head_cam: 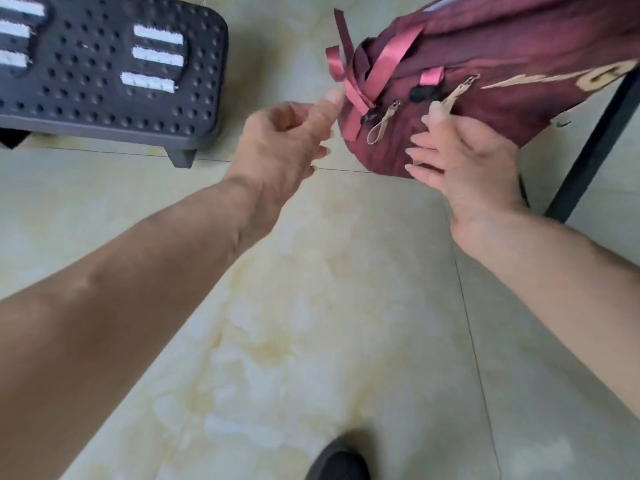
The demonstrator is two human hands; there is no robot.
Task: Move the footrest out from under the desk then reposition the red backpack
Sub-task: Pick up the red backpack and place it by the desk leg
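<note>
Both forearms bare, no sleeves visible. Left hand (277,147) and right hand (464,161): short nails. One foot in a black shoe (337,459).

A floor of pale glossy tiles (311,323), cream with faint yellow marbling, fills nearly the whole view. Thin dark grout lines cross it: one runs left to right across the far part, another slants from the far right toward the near right edge. At the right edge a black metal leg (595,147) stands slanted in the wide-angle view, its foot meeting the tiles well toward the far right. Which piece of furniture it belongs to cannot be told. At the near edge, right of centre, the toe of a black shoe (337,460) rests on the tiles.
</note>
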